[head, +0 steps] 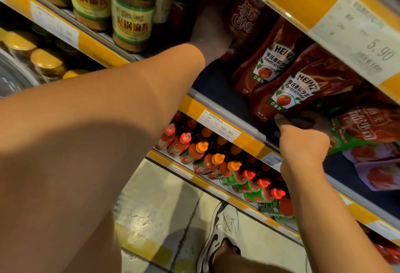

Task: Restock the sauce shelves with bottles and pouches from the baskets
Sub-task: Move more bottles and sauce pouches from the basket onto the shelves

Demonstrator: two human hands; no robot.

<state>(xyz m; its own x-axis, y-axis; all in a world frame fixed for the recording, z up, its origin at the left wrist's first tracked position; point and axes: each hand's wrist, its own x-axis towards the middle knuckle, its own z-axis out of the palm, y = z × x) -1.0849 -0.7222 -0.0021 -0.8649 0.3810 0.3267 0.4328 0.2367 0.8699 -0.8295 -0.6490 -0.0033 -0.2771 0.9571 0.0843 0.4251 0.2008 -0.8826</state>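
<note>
Dark red Heinz ketchup pouches stand on the middle shelf (218, 90). My left hand (211, 32) reaches deep into the shelf and grips a red pouch (242, 15) at the back, its fingers hidden behind the pouch. My right hand (303, 136) pinches the bottom edge of the front Heinz pouch (303, 90) at the shelf's front. Another Heinz pouch (270, 58) stands between those two.
Yellow-lidded jars (132, 12) stand at the left of the same shelf. Green and red pouches (368, 129) lie to the right of my right hand. Sauce bottles with red and orange caps (216, 162) fill the shelf below. The upper shelf's edge (324, 8) overhangs closely.
</note>
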